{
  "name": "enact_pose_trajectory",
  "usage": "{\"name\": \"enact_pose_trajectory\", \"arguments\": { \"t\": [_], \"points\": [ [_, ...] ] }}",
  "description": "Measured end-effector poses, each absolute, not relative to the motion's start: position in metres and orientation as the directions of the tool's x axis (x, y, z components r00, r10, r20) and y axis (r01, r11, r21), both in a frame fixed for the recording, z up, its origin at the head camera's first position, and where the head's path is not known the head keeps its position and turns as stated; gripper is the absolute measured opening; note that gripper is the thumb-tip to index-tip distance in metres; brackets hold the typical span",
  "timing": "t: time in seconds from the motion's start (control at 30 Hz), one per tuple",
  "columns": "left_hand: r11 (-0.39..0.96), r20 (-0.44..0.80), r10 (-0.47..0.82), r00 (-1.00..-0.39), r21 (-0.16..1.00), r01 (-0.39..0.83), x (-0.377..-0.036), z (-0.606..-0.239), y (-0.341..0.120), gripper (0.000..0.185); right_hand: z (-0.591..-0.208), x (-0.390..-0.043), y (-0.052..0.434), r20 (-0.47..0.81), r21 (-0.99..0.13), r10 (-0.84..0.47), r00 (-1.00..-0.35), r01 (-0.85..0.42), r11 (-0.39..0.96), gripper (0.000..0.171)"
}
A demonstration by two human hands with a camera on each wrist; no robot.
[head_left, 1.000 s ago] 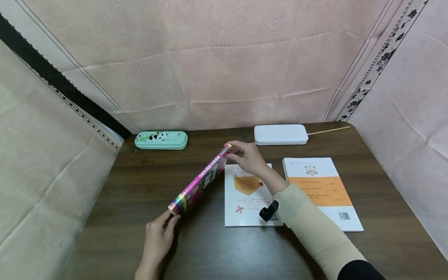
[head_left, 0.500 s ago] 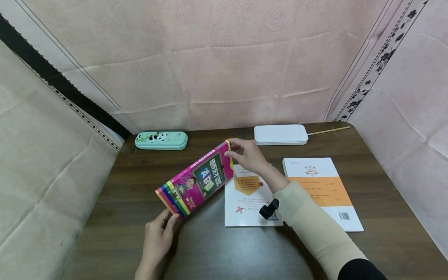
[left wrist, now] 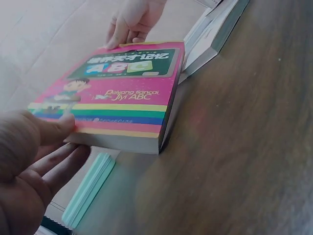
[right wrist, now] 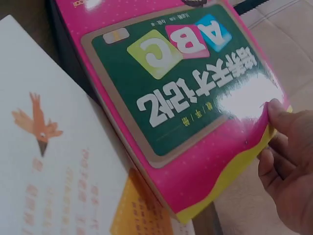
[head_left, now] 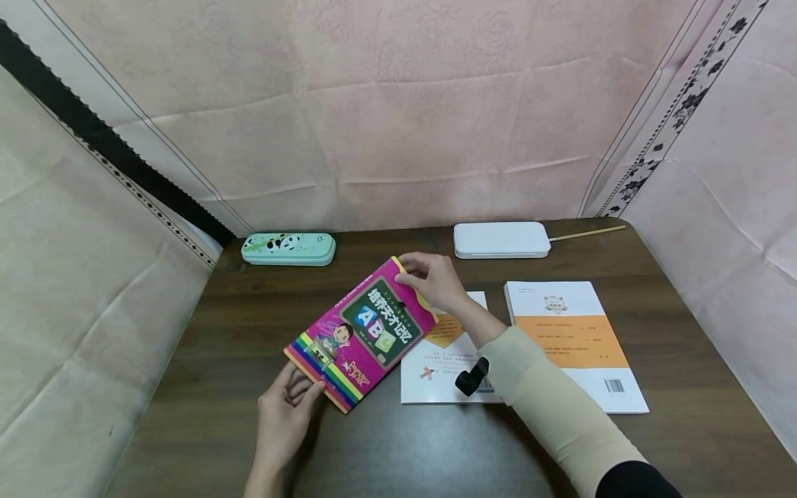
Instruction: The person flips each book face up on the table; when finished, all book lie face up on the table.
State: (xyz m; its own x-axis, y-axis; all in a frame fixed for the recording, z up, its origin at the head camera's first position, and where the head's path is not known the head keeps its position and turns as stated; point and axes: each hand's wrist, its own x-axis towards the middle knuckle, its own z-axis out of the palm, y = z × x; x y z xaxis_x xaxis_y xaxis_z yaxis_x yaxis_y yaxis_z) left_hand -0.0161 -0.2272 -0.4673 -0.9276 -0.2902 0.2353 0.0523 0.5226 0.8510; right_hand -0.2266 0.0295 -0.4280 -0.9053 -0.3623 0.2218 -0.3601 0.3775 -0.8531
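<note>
Between both hands is a pink book point(head_left: 364, 335) with a rainbow stripe and a green chalkboard picture lettered ABC on its cover. My left hand point(head_left: 285, 415) pinches its lower left corner, thumb on the cover and fingers beneath, as the left wrist view shows. At the opposite end my right hand point(head_left: 432, 280) grips the upper edge, thumb on top at the yellow border point(right wrist: 230, 171). The book is tilted, cover up, and overlaps a white booklet point(head_left: 429, 377) with an orange panel lying on the table.
A thick white and orange book point(head_left: 575, 301) lies on the right of the wooden table point(head_left: 212, 360). Along the back edge are a mint panda pencil case point(head_left: 289, 249), a white case point(head_left: 501, 240) and a thin stick point(head_left: 588, 234). Cloth hangs behind and at both sides.
The pink book has turned from spine-up to showing its front cover to the head view. Both hands keep hold of it, the right one dropping slightly as the cover leans back.
</note>
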Motion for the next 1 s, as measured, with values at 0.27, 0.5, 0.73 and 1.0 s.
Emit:
{"name": "enact_pose_trajectory", "arguments": {
  "t": [0.27, 0.5, 0.73, 1.0],
  "points": [
    [0.456, 0.056, -0.346, -0.937, 0.883, -0.116, -0.031, -0.472, -0.237, 0.097, -0.456, -0.229, 0.024, 0.018, -0.858, -0.502, -0.865, -0.271, 0.437, 0.049],
    [0.521, -0.115, -0.288, -0.951, 0.814, -0.256, -0.033, -0.483, -0.253, 0.080, -0.470, -0.225, 0.039, -0.090, -0.776, -0.554, -0.828, -0.290, 0.560, 0.058],
    [0.711, -0.030, -0.210, -0.977, 0.681, -0.174, -0.031, -0.482, -0.264, 0.054, -0.461, -0.221, 0.064, -0.111, -0.727, -0.581, -0.807, -0.333, 0.601, 0.057],
    [0.775, -0.141, -0.048, -0.989, 0.619, -0.126, -0.034, -0.476, -0.269, 0.077, -0.461, -0.216, 0.076, -0.118, -0.692, -0.640, -0.759, -0.400, 0.601, 0.068]
  ]
}}
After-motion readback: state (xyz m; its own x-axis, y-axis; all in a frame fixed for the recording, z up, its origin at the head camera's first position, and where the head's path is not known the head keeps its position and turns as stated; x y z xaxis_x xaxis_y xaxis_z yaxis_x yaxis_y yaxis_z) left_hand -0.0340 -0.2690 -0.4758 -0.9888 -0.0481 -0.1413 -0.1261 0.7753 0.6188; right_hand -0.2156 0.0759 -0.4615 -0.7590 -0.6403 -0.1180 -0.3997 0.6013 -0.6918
